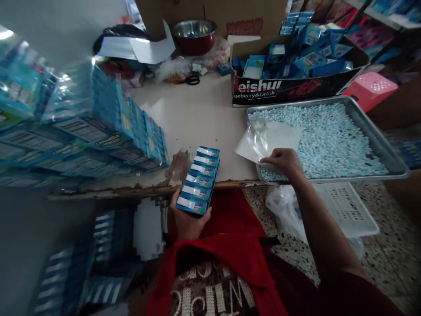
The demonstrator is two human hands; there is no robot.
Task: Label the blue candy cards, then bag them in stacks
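Observation:
My left hand (190,221) is wrapped round the near end of a row of several small blue boxes (199,181) with white strips on top, held at the table's front edge. My right hand (283,160) pinches the lower edge of a clear plastic bag (259,139) between thumb and fingers. The bag lies over the left side of a metal tray (383,138). Pale blue and white small pieces (332,136) are spread across that tray, and the bag hides some of them.
Stacks of wrapped blue boxes (98,118) fill the table's left. Behind the tray stands a cardboard carton (315,83) of blue boxes, beside a pink basket (371,87). Scissors (192,80) and a metal bowl (194,41) are at the back. A white crate (348,210) sits below.

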